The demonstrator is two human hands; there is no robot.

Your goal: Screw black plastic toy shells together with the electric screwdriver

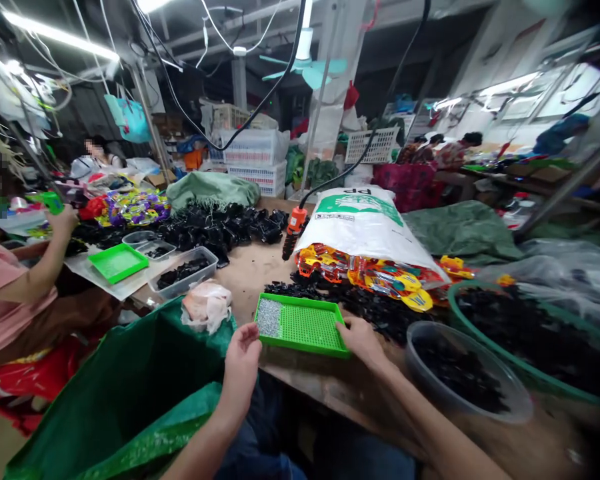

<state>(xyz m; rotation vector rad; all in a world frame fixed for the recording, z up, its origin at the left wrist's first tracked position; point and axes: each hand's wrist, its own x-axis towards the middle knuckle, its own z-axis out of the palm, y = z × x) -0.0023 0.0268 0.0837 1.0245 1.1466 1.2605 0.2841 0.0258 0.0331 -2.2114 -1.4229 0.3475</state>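
A shallow green tray [313, 327] with rows of small holes lies level in front of me at the table's near edge. Small silvery metal pieces, seemingly screws [269, 316], are heaped at its left end. My left hand [242, 357] is closed at the tray's left front corner, its fingertips against the rim. At the other end, my right hand [364, 339] grips the right wall between thumb and fingers. Just behind the tray, loose black plastic parts [375, 310] are spread beside a white sack [360, 223] spilling orange and yellow toy-like pieces [380, 275].
An orange power screwdriver [296, 220] hangs from a cable behind the tray. On my right stand a clear bowl [415, 333] and a green basin [455, 307] of black parts. A green sack [105, 380] gapes at left. A co-worker's hand [64, 220] holds a green item.
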